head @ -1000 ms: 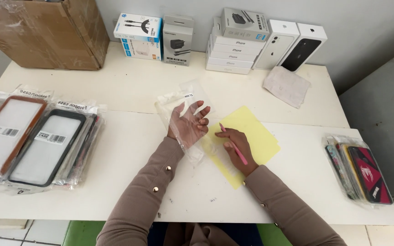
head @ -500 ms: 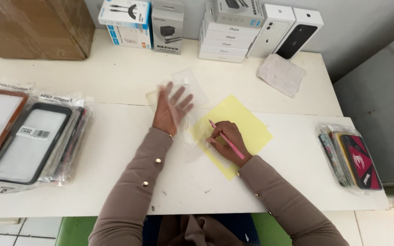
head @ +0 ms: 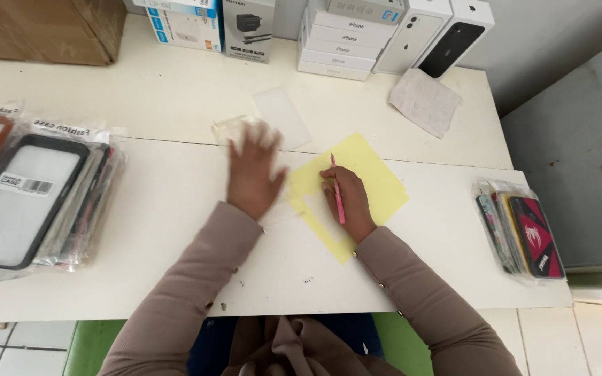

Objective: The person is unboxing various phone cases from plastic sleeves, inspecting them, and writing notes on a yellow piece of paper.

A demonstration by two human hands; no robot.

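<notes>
- The left hand (head: 252, 174), blurred, lies flat with fingers spread near the tabletop's (head: 161, 90) middle, grasping nothing; its fingertips overlap a clear sleeve (head: 228, 129).
- A clear rectangular sheet (head: 283, 118) lies just beyond the hand, toward the far edge.
- The right hand (head: 346, 202) grips a pink pen (head: 336, 188), tip on the yellow paper (head: 374, 181), right of centre.
- Phone cases in bags (head: 29, 188) sit at the left edge, more cases (head: 524, 230) at the right edge.
- Boxes (head: 343, 42) line the far edge.
</notes>
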